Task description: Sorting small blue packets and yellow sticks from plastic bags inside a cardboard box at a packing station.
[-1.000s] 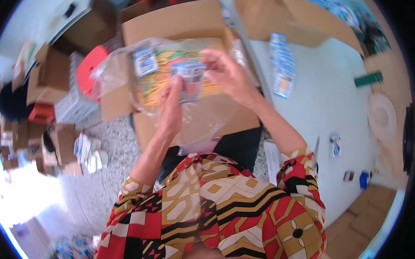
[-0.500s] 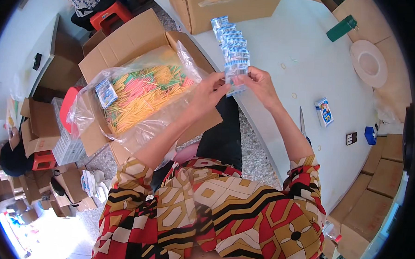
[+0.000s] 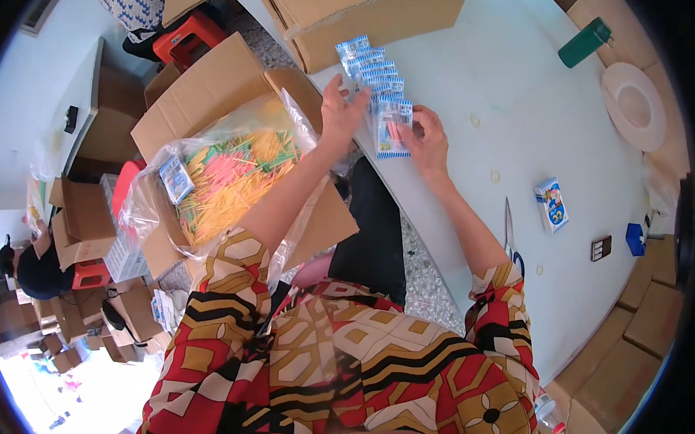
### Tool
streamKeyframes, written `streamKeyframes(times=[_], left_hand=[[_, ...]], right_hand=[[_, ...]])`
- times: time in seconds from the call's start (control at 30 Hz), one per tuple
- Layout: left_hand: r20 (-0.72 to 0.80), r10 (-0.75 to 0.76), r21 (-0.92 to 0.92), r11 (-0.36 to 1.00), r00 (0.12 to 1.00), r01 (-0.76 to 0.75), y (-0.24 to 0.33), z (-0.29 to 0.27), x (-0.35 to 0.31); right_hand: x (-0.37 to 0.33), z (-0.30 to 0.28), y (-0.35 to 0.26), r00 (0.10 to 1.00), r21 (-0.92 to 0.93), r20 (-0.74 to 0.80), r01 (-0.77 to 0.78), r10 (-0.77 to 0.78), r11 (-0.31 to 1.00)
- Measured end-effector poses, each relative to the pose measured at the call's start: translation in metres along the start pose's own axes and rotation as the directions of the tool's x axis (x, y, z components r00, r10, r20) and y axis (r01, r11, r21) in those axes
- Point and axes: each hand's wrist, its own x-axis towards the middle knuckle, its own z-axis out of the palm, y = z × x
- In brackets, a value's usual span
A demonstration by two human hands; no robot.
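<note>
Small clear packets with blue-and-white striped ends lie in an overlapping row (image 3: pixel 376 63) along the left edge of the white table. The nearest packet (image 3: pixel 391 133) shows pink contents through its clear film. My right hand (image 3: pixel 428 141) pinches that packet by its right side. Just left of the row, my left hand (image 3: pixel 343 114) is raised with its fingers apart and nothing in them. Its fingertips come close to the packets; whether they touch is unclear.
Left of the table, an open carton (image 3: pixel 206 75) lined with plastic holds many yellow, pink and green thin sticks (image 3: pixel 241 173) and a blue packet (image 3: pixel 176 180). Scissors (image 3: pixel 510 228), a small blue-white box (image 3: pixel 552 204), a green bottle (image 3: pixel 585 43) and a pale hat (image 3: pixel 634 105) lie rightward.
My left hand has let go of the near packet and moved up and left, its fingers spreading. My right hand keeps its hold on the packet, which now lies nearly straight.
</note>
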Motion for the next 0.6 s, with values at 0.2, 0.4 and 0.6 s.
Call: streamKeyframes(times=[0.2, 0.4, 0.6], left_hand=[[0.123, -0.140, -0.404, 0.897, 0.982, 0.179, 0.006, 0.009, 0.066], [0.202, -0.234, -0.571, 0.761, 0.951, 0.309, 0.007, 0.026, 0.087], [0.356, -0.236, -0.530, 0.746, 0.904, 0.403, -0.008, 0.032, 0.105]], right_hand=[[0.014, -0.001, 0.006, 0.999, -0.105, 0.020, 0.045, -0.043, 0.994], [0.024, -0.001, 0.013, 0.999, -0.111, 0.047, 0.009, -0.003, 0.994], [0.033, 0.003, 0.011, 0.998, -0.101, 0.013, 0.063, -0.062, 0.993]])
